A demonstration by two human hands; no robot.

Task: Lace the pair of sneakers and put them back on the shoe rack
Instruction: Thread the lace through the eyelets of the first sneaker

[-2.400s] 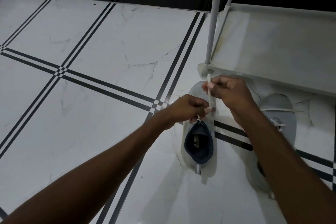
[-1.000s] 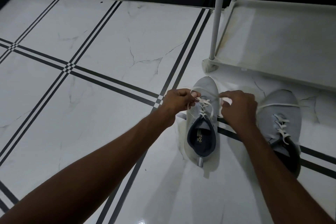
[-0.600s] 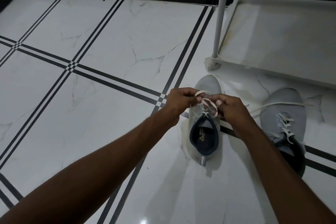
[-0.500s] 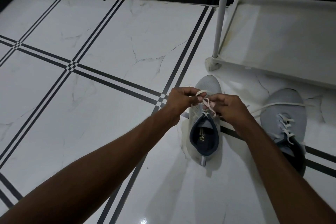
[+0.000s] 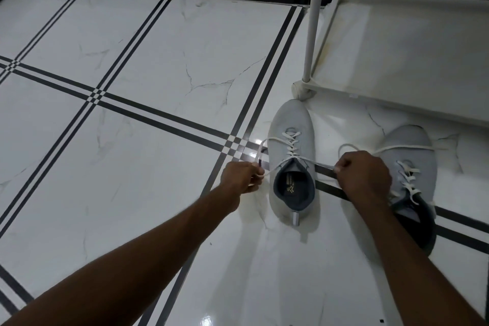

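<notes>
Here, L hand (image 5: 242,176) & R hand (image 5: 363,176) each pinching flat white lace (image 5: 291,145) of knit grey sneaker (image 5: 291,124).

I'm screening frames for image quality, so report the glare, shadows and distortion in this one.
Head view: dim overall; bright glare spots on the glossy floor tiles and near the bottom edge; soft shadows under the left sneaker and both forearms; wide-angle bowing of tile lines and rack post; hands and laces reasonably sharp.
</notes>
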